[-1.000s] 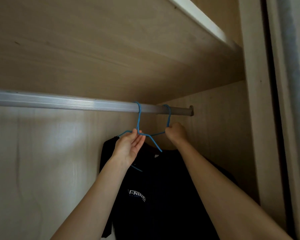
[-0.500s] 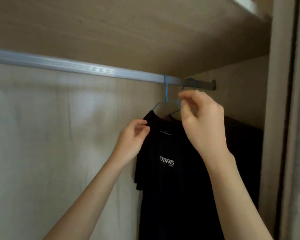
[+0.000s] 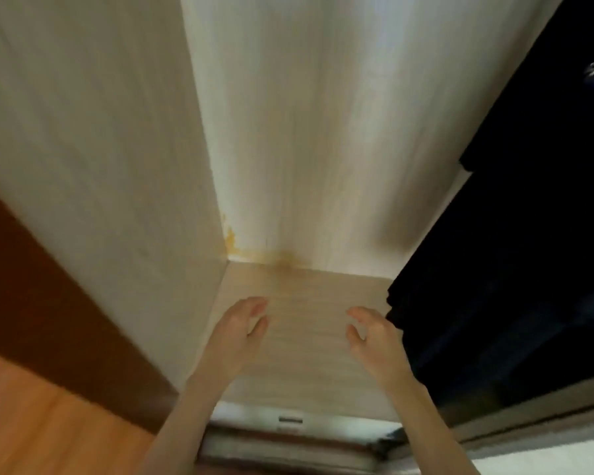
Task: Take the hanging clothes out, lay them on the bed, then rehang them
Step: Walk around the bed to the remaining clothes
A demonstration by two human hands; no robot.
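Left hand (image 3: pixel 240 329) and right hand (image 3: pixel 371 334) hover empty, loosely curled, above the wardrobe floor (image 3: pixel 306 365); black clothes (image 3: pixel 528 234) hang right of it, untouched or already rehung.

— What's over the wardrobe floor (image 3: pixel 306 341)?
— Left hand (image 3: pixel 240 332) and right hand (image 3: pixel 374 337), empty, fingers (image 3: pixel 254 305) loosely curled.
— And the black clothes (image 3: pixel 528 234)?
— Hanging just right of the right hand.

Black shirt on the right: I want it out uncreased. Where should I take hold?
Likely at its hanger, above this view: only the limp hanging body of the black shirt shows, and gripping cloth would bunch it. Come from its open left side with the right hand, empty and nearest.
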